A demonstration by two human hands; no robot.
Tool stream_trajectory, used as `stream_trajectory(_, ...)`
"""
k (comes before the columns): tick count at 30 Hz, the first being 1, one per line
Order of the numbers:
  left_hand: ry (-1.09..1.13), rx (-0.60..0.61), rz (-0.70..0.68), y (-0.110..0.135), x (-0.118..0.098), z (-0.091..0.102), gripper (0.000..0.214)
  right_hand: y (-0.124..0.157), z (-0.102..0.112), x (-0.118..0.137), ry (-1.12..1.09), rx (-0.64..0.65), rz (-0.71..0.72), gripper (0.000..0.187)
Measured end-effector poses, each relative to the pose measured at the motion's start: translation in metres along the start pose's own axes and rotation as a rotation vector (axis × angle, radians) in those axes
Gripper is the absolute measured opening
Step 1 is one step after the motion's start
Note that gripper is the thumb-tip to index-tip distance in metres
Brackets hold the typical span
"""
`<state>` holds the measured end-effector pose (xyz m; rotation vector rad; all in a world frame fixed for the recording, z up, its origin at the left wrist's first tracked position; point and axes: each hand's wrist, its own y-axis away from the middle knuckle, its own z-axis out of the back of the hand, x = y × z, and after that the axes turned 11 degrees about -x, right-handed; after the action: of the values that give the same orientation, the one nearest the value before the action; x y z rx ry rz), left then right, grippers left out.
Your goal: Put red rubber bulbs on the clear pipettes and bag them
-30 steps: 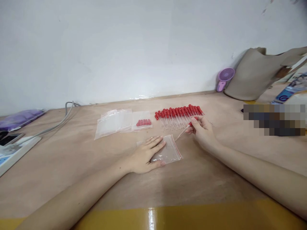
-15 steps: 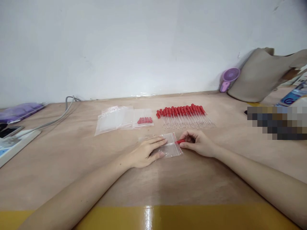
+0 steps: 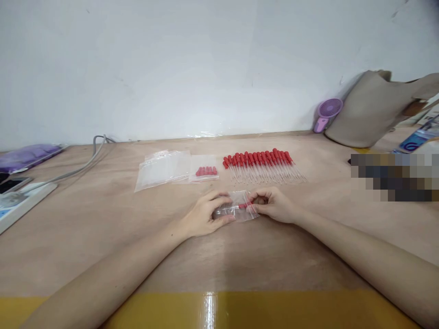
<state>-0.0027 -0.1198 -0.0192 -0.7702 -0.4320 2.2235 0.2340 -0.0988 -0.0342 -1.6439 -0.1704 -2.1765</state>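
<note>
A small clear zip bag point(image 3: 236, 208) lies on the wooden table point(image 3: 295, 256) in front of me. My left hand point(image 3: 206, 214) grips the bag's left part, fingers curled over it. My right hand point(image 3: 272, 205) pinches a red-bulbed glass dropper point(image 3: 244, 205) whose shaft lies inside the bag's mouth. Behind them a row of several red-bulbed droppers point(image 3: 260, 164) lies side by side. To its left sits a filled bag with red droppers point(image 3: 205, 172) and a stack of clear bags point(image 3: 163, 169).
A beige bag point(image 3: 373, 112) and a purple hand fan point(image 3: 325, 113) stand at the back right by the wall. A grey cable point(image 3: 80, 169), a white tray point(image 3: 20, 203) and a purple pouch point(image 3: 27, 160) lie at the left. Yellow tape point(image 3: 219, 310) lines the near edge.
My right hand took a dropper from the row, brought it down to the bag's mouth and slid it in. My left hand went from lying flat on the bag to curling round it.
</note>
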Motion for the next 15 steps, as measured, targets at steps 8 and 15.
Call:
stream_trajectory(8,0.045,0.158,-0.013,0.006,0.008,0.015,0.053,0.006,-0.001,0.006,0.206,-0.008,0.226,0.024)
stream_trajectory(15,0.027,0.213,-0.040,0.003,0.005,0.016,0.047,-0.003,0.025,0.010,0.277,0.125,0.247,0.031)
